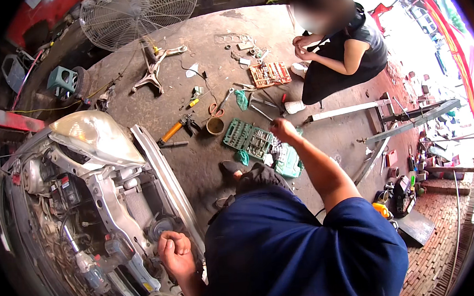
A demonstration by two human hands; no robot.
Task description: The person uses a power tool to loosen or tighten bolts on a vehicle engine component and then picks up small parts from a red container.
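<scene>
Green socket case (247,138) holding sockets, right hand (283,129) above

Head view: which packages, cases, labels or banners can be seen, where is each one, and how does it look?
Green socket case: open on the floor, near the right hand; rectangular.
Orange tool case: open, before the crouching person; rectangular.
Red label: small, in the engine bay, away from the left hand.
Red banner: long strip with yellow marks, far right.

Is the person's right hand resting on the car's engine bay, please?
No, the right hand reaches out over the green plastic socket set tray on the concrete floor, while the left hand is at the car's open front.
</scene>
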